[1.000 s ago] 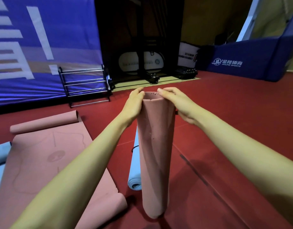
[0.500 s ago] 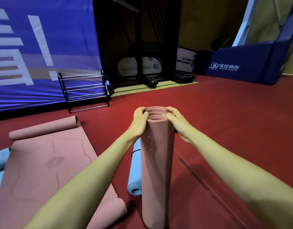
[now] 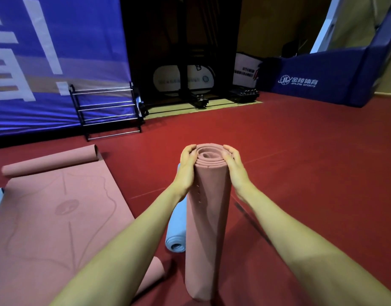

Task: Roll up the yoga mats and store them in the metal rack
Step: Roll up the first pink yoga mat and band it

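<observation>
The pink roll (image 3: 208, 217) now stands lower, its top coils even. The left hand (image 3: 186, 168) and right hand (image 3: 235, 171) clasp its top. It looks ready for the rack (image 3: 106, 111).

Red floor (image 3: 300, 173): flat pink mat (image 3: 57, 206), blue roll (image 3: 176, 228), rack (image 3: 106, 111)

We note that the upright pink roll (image 3: 207, 217) hides part of the blue roll (image 3: 176, 240) behind it. The open pink mat (image 3: 46, 217) runs off the left and near edges, and our left forearm (image 3: 124, 250) covers its near curl. The lettering on the far banner (image 3: 168, 78) is too small to read.
</observation>
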{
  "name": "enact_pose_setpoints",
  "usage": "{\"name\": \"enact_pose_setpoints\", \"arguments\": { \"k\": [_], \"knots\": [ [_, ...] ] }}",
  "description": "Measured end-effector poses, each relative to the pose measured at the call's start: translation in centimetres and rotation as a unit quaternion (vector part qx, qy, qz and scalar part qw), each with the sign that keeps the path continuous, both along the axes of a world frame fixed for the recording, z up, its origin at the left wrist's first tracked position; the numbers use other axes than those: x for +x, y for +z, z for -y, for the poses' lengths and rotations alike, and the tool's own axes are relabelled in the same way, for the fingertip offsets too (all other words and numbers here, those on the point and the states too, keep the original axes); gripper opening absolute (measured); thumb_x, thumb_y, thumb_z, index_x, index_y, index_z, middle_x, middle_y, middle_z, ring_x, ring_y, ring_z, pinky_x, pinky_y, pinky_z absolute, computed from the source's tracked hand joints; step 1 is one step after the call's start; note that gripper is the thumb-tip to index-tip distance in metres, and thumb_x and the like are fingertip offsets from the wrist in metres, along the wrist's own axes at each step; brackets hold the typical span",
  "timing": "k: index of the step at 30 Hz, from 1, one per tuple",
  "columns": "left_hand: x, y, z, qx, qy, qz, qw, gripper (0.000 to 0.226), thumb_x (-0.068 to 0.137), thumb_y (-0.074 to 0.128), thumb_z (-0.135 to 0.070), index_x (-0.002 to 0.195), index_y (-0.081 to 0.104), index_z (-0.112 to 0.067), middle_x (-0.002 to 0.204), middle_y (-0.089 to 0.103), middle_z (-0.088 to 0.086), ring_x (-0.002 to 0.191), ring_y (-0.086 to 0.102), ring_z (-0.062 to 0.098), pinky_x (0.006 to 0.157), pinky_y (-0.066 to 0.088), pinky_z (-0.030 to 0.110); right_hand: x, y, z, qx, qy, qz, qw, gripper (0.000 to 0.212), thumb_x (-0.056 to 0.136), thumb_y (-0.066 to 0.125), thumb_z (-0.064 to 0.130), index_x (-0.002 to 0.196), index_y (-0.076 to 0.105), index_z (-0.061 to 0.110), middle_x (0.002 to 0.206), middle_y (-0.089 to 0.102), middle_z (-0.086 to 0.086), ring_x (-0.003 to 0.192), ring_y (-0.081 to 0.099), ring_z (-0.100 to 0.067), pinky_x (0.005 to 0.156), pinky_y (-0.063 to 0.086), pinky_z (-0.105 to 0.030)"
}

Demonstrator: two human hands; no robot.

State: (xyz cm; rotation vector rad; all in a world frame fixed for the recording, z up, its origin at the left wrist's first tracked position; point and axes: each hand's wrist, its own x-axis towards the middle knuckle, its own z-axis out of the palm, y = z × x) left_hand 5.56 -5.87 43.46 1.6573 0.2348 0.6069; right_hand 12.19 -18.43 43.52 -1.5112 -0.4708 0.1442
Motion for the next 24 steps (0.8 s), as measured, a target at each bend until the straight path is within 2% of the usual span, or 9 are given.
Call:
{"name": "enact_pose_setpoints", "arguments": {
  "k": [2,5,8,10,12,15,18,20,24],
  "knots": [
    [0.0,-0.2,0.2,-0.022,-0.003,0.008,1.000,0.026,0.103,0.035,-0.028,0.128,0.042,-0.025,0.138,0.046,-0.001,0.127,0.044,0.013,0.100,0.033,0.020,-0.2,0.0,0.1,0.014,0.002,-0.003,1.000,0.034,0.099,0.045,0.022,0.132,0.046,0.015,0.120,0.052,0.003,0.094,0.051,0.005,0.067,0.037,0.003],
    [-0.3,0.0,0.7,-0.031,-0.019,0.008,0.999,0.034,0.102,0.040,-0.033,0.135,0.039,-0.026,0.142,0.043,-0.001,0.130,0.042,0.012,0.105,0.033,0.024,-0.3,-0.1,0.6,0.015,0.003,-0.008,1.000,0.034,0.100,0.044,0.024,0.133,0.046,0.016,0.125,0.052,0.003,0.104,0.050,-0.002,0.071,0.037,0.004],
    [-1.6,-1.3,0.7,-0.042,-0.098,0.001,0.994,0.087,0.086,0.066,-0.040,0.150,0.008,-0.030,0.153,0.024,-0.009,0.135,0.032,0.004,0.106,0.030,0.020,-0.5,-0.2,1.4,0.001,0.010,-0.007,1.000,0.035,0.099,0.043,0.027,0.134,0.045,0.019,0.132,0.050,0.002,0.118,0.046,-0.007,0.077,0.036,0.004],
    [-2.5,-2.9,0.9,0.049,-0.129,-0.035,0.990,0.125,0.069,0.082,-0.042,0.145,-0.018,-0.043,0.157,0.003,-0.017,0.143,0.020,0.009,0.113,0.028,0.030,-0.6,-0.1,2.2,-0.013,0.014,-0.002,1.000,0.036,0.100,0.043,0.029,0.135,0.044,0.021,0.131,0.049,0.004,0.119,0.044,-0.007,0.075,0.034,0.005],
    [-3.0,-4.1,1.6,0.142,-0.099,-0.047,0.984,0.138,0.059,0.087,-0.047,0.138,-0.026,-0.045,0.158,-0.010,-0.015,0.147,0.007,0.013,0.118,0.020,0.040,-0.8,0.0,2.5,-0.018,0.024,-0.002,1.000,0.037,0.100,0.042,0.031,0.136,0.042,0.022,0.130,0.048,0.005,0.118,0.042,-0.006,0.076,0.034,0.004],
    [-3.5,-4.3,2.8,0.154,-0.032,-0.032,0.987,0.144,0.052,0.087,-0.041,0.146,-0.021,-0.027,0.159,-0.008,-0.007,0.145,0.001,0.004,0.119,0.013,0.031,-1.0,-0.2,2.6,-0.030,0.039,0.006,0.999,0.039,0.096,0.048,0.040,0.133,0.043,0.028,0.132,0.047,0.007,0.124,0.043,-0.009,0.100,0.034,-0.018],
    [-4.3,-4.2,2.9,0.173,0.001,-0.009,0.985,0.143,0.049,0.090,-0.038,0.149,-0.011,-0.025,0.157,0.007,-0.004,0.145,0.012,0.010,0.117,0.020,0.031,-1.4,-0.2,2.9,-0.060,0.053,0.016,0.997,0.047,0.081,0.058,0.060,0.122,0.046,0.041,0.130,0.050,0.011,0.122,0.048,-0.009,0.105,0.039,-0.034],
    [-5.0,-4.0,2.7,0.184,0.023,-0.006,0.983,0.138,0.049,0.089,-0.035,0.150,-0.005,-0.024,0.151,0.016,-0.006,0.141,0.019,0.011,0.109,0.025,0.024,-1.9,0.4,3.6,-0.068,0.074,0.021,0.995,0.063,0.063,0.066,0.066,0.119,0.046,0.044,0.128,0.052,0.011,0.117,0.052,-0.007,0.101,0.044,-0.035],
    [-5.7,-2.2,2.6,0.223,0.013,-0.008,0.975,0.137,0.044,0.087,-0.034,0.151,0.001,-0.026,0.144,0.025,-0.002,0.130,0.027,0.007,0.103,0.029,0.022,-2.2,1.0,5.4,-0.055,0.138,0.010,0.989,0.091,0.048,0.081,0.049,0.128,0.040,0.035,0.131,0.050,0.009,0.114,0.052,-0.003,0.088,0.047,-0.027]
  ]
}}
